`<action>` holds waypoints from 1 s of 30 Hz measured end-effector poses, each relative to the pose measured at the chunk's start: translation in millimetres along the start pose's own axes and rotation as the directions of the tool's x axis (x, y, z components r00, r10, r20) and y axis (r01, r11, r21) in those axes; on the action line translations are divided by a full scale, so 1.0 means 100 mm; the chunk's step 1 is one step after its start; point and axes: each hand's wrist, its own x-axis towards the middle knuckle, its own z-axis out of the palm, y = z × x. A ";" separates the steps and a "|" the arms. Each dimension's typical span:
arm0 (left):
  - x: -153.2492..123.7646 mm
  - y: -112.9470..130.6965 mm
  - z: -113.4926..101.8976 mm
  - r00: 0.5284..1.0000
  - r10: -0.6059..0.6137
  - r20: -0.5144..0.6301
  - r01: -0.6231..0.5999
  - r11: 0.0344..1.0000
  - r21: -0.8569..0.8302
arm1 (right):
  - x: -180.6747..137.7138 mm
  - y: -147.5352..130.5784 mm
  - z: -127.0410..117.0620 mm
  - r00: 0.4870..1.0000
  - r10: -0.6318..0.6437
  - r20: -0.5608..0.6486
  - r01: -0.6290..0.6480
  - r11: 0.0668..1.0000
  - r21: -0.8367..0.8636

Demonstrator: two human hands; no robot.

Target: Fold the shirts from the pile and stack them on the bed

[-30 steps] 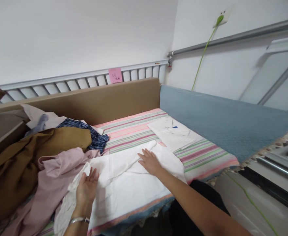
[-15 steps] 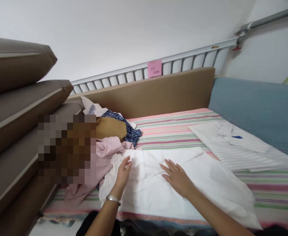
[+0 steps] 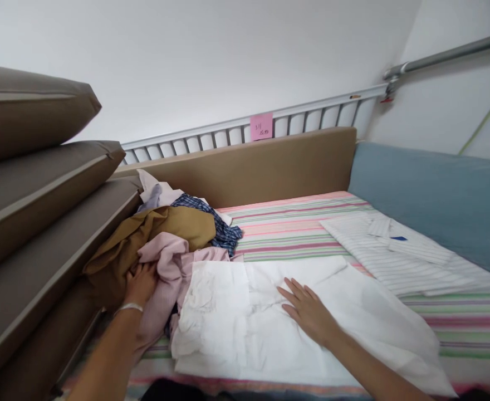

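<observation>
A white garment (image 3: 265, 334) lies spread flat before me, with some crumpled gathers near its left end. My right hand (image 3: 309, 312) rests on its middle, palm down and fingers spread. At the left, my left hand (image 3: 140, 287) presses against the clothes pile with its fingers apart, fingertips partly sunk in the folds. It touches a pink garment (image 3: 170, 259) and the edge of a mustard-brown garment (image 3: 190, 225). Behind these lies a blue checked garment (image 3: 224, 236).
A striped white shirt (image 3: 395, 250) lies folded on the striped bedsheet (image 3: 287, 228) at the right. Stacked brown cushions (image 3: 40, 223) rise at the left. A brown padded board (image 3: 270, 167) and a blue one (image 3: 429, 195) border the bed. A pink note (image 3: 261, 127) hangs on the radiator behind.
My left hand has moved left off the white garment onto the pink and brown clothes. My right hand stays on the white garment, nearly in the same place.
</observation>
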 end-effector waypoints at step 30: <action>-1.64 0.66 0.53 0.883 -0.384 0.271 0.470 0.698 -0.540 | 0.12 -0.62 -0.27 0.993 0.118 0.011 -0.119 0.992 0.031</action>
